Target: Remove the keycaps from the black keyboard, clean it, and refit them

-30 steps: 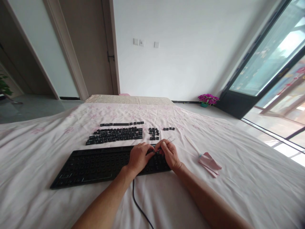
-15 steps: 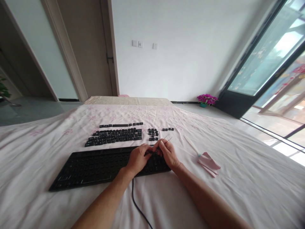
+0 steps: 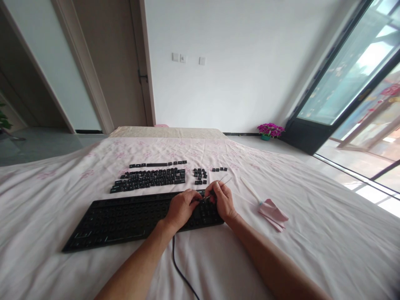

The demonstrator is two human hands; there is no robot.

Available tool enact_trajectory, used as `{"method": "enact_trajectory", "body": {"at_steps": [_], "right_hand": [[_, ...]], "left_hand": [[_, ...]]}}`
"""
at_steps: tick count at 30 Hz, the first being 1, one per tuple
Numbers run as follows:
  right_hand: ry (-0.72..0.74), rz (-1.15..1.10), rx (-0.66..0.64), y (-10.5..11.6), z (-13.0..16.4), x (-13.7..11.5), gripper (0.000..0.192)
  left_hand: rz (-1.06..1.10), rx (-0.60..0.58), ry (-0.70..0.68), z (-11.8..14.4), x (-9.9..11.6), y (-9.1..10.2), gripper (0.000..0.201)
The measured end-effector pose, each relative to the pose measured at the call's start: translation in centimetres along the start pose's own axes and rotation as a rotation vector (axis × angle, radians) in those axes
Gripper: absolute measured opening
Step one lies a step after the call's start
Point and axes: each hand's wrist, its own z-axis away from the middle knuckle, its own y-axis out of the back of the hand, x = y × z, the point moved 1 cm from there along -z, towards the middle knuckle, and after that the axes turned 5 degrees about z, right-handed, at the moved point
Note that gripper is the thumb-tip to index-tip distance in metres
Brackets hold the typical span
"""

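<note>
A black keyboard (image 3: pixel 125 218) lies before me, most of its left and middle part stripped of keycaps. My right hand (image 3: pixel 222 200) is closed over its right end on a wire keycap puller (image 3: pixel 225 180), whose thin wire loops stick up past the fingers. My left hand (image 3: pixel 184 207) is beside it, thumb and fingers pinched together at the puller's other end. Whatever sits between the left fingertips is too small and hidden to make out. Behind the keyboard, loose black keycaps (image 3: pixel 153 178) lie in rows on the cloth.
A pale floral cloth (image 3: pixel 312 233) covers the table, with folds. To the right lies a white-handled brush or duster with a pink cloth (image 3: pixel 273 214). The keyboard's black cable (image 3: pixel 179 271) runs toward me. Smaller keycap groups (image 3: pixel 200 175) sit behind my hands.
My right hand has shifted slightly to the right and turned, tilting the puller's wires further right. My left hand stays nearly in place. The view has moved slightly.
</note>
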Motion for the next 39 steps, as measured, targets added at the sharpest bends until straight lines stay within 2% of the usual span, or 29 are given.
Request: {"method": "enact_trajectory", "body": {"at_steps": [3,5,7,9,13,16,20,22,25,28,31,35,39], "right_hand": [[0.075,0.071,0.127,0.4,0.2,-0.2,0.041],[0.141,0.207,0.153,0.8,0.3,-0.6,0.038],[0.207,0.4,0.107,1.0,0.2,-1.0,0.033],[0.263,0.575,0.002,1.0,-0.1,-1.3,0.029],[0.293,0.736,-0.166,0.5,-0.5,-1.1,0.023],[0.269,0.767,-0.189,-0.1,-0.6,-0.5,0.014],[0.2,0.681,-0.175,-0.3,-0.8,0.6,0.007],[0.158,0.64,-0.158,0.3,-1.6,1.3,0.009],[0.061,0.643,-0.067,2.4,-3.8,2.8,0.013],[-0.065,0.794,0.027,4.8,-6.7,4.3,0.016],[-0.105,0.857,0.056,6.2,-9.1,5.4,0.016],[-0.154,0.892,0.06,6.5,-10.9,6.7,0.019],[-0.194,0.911,0.046,6.2,-11.4,7.4,0.018]], "left_hand": [[0.046,0.043,0.027,-0.1,0.0,0.0,0.016],[0.114,0.086,0.063,-0.2,-0.2,0.0,0.015],[0.197,0.136,0.114,-0.3,-0.5,-0.1,0.016],[0.273,0.185,0.159,-0.4,-0.9,-0.1,0.018],[0.389,0.252,0.188,-0.5,-1.4,-0.2,0.025],[0.459,0.245,0.194,-0.6,-1.7,-0.3,0.028],[0.508,0.216,0.182,-0.6,-1.8,-0.3,0.03],[0.494,0.211,0.164,-0.6,-1.6,-0.2,0.034],[0.448,0.201,0.143,-0.6,-1.5,-0.1,0.035],[0.404,0.166,0.132,-0.6,-1.5,0.0,0.031],[0.351,0.135,0.127,-0.6,-1.5,0.0,0.028],[0.308,0.117,0.127,-0.6,-1.3,0.0,0.026],[0.284,0.106,0.129,-0.5,-1.0,0.0,0.024]]}}
